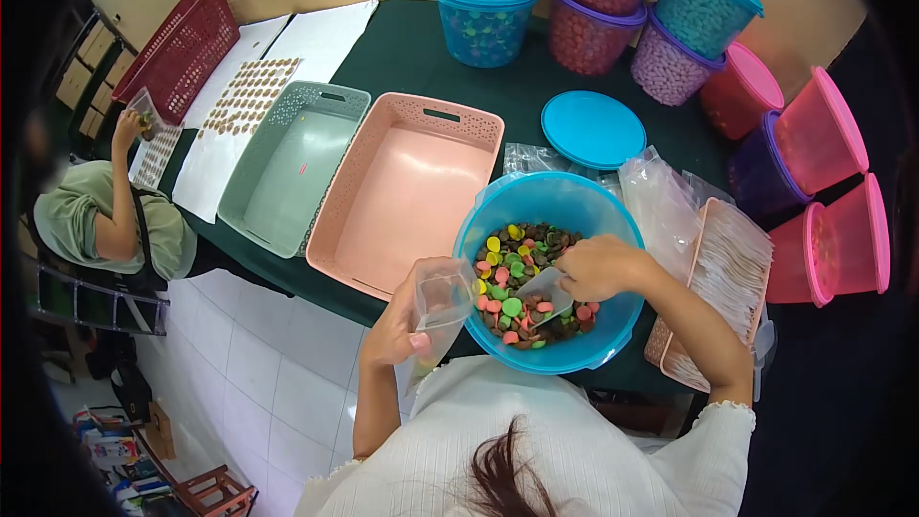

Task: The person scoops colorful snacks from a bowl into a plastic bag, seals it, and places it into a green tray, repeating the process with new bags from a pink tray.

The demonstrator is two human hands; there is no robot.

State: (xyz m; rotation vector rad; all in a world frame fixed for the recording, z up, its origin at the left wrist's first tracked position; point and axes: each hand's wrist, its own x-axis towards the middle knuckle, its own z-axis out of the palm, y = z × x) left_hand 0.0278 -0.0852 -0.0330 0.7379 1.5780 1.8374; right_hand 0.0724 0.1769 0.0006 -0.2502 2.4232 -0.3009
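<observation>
A blue tub (622, 220) holds a mix of brown, pink, green and yellow round pieces (512, 306). My right hand (598, 270) is inside the tub, closed on a clear scoop (550, 292) whose bowl lies among the pieces. Left of the rim, my left hand (391, 327) holds a clear plastic bag (442, 302) upright with its mouth open. Something pale and colored shows low in the bag, too blurred to name.
Pink (383, 201) and green baskets (287, 172) stand left of the tub. Behind it lie a blue lid (593, 129) and plastic bags (661, 196). A basket of packets (718, 278) is at right, near stacked tubs (493, 29). Another person (115, 220) sits far left.
</observation>
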